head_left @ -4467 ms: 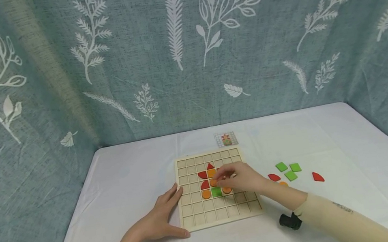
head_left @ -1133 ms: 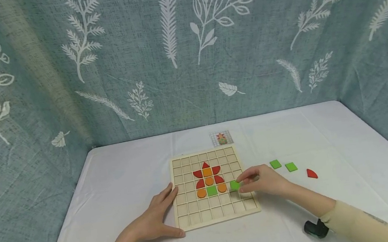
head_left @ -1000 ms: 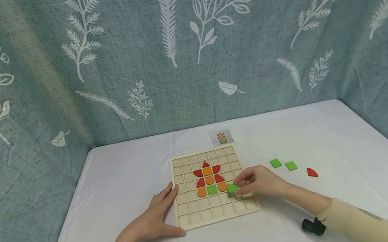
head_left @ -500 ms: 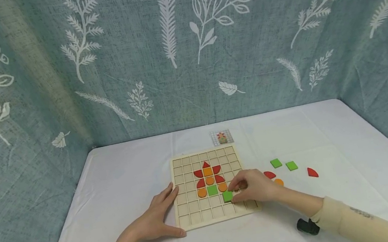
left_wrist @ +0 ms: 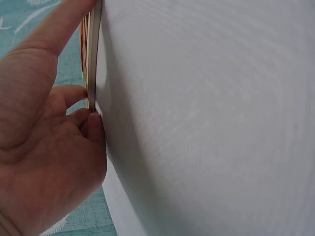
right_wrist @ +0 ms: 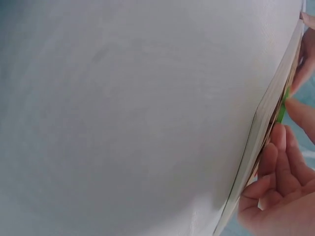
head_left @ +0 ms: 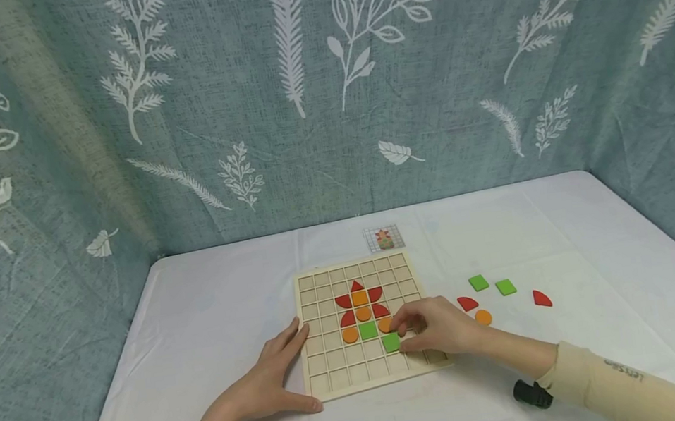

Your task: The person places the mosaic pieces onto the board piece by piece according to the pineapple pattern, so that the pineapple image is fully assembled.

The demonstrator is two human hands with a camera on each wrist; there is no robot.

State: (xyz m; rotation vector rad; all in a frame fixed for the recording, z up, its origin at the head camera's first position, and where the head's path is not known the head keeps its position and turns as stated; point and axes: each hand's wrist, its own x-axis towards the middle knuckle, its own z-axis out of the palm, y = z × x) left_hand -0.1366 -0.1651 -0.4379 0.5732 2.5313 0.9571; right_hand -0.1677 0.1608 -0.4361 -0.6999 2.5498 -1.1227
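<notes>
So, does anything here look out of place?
Nothing stands out. The tiles set in the wooden grid board look neat, and I see no spill or damage. The loose tiles lie flat on the white tablecloth. I can't tell whether the green square tile held by the right hand is fully seated.

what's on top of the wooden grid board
On the board: red pieces, orange pieces and one green square. The right hand holds another green square there. Whatever lies under that hand is hidden.
</notes>
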